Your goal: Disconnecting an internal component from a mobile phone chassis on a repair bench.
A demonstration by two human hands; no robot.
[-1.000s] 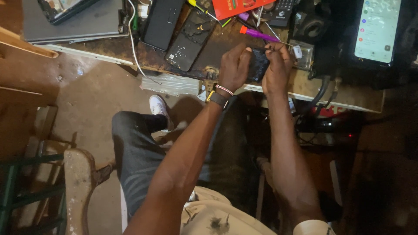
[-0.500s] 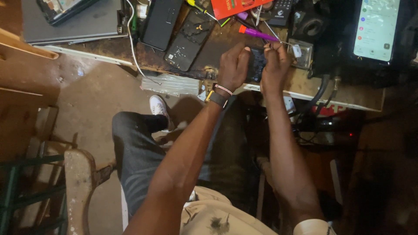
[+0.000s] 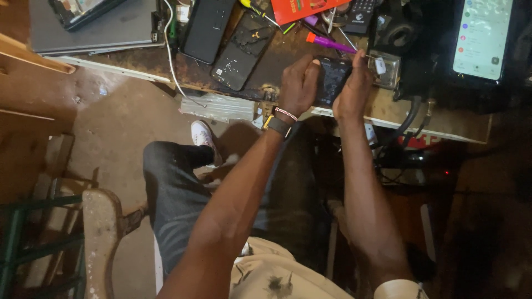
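- Black, the opened phone sits at the near edge of the cluttered workbench, clamped between both hands.
- Left hand grips its left side, thumb on top.
- Right hand grips its right side, fingers closed on it.
- Just beyond lies a purple-handled screwdriver; to the left, two more dark phones, backs off.
- A lit phone screen stands at far right.
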